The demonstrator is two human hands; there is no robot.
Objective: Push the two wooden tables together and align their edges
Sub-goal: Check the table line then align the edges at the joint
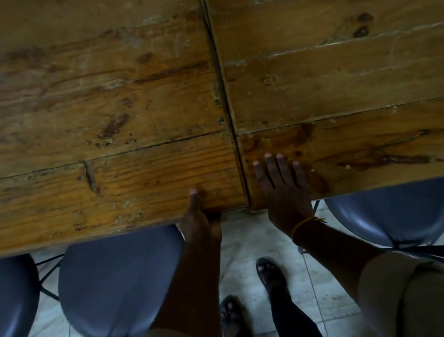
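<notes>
Two worn wooden tables fill the upper view, the left table [83,118] and the right table [351,73], side by side with only a thin dark seam between them. Their near edges almost line up; the right one sits slightly nearer to me. My left hand [200,216] grips the near edge of the left table beside the seam, thumb on top and fingers hidden underneath. My right hand [283,184] lies flat on the right table's near corner, fingers spread, with a yellow band at the wrist.
Grey round chair seats with black wire frames are tucked under the near edges: two on the left [122,285], [1,311], and one on the right [392,213]. I stand on a pale tiled floor [239,242], my sandalled feet below the seam.
</notes>
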